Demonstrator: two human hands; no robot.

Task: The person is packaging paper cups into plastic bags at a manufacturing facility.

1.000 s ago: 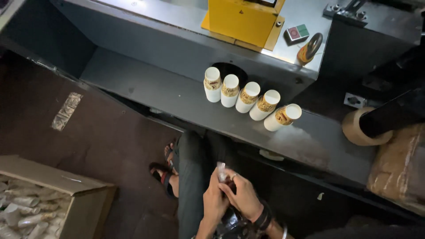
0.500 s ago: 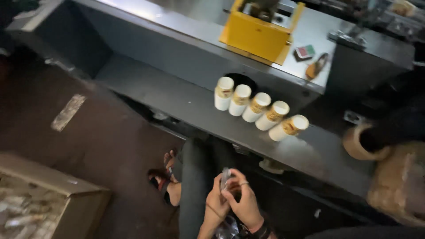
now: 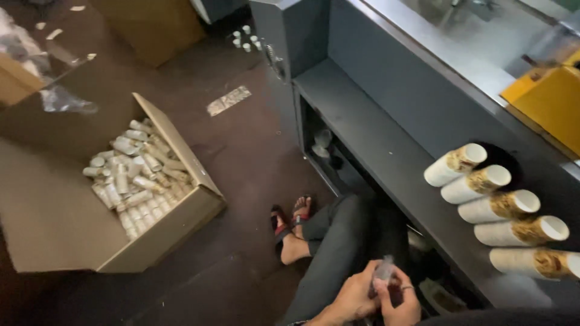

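Now, from the head view, I see the camera has swung left: an open cardboard box of pale tubes (image 3: pixel 136 175) comes into sight. My left hand (image 3: pixel 353 296) and right hand (image 3: pixel 399 305) still pinch one small grey-capped tube (image 3: pixel 383 273) over my lap, near five white tubes lying in a row on the grey shelf (image 3: pixel 501 208) at right.

Trousers (image 3: pixel 335 253): dark grey, plain, full length to the ankles.
Sandals (image 3: pixel 290 218): open flip-flops with red straps and dark soles, on bare feet just below the trouser hems.
Hands (image 3: pixel 377 296): bare, no gloves.
Ring (image 3: pixel 408 288): thin band on one finger of the right hand.
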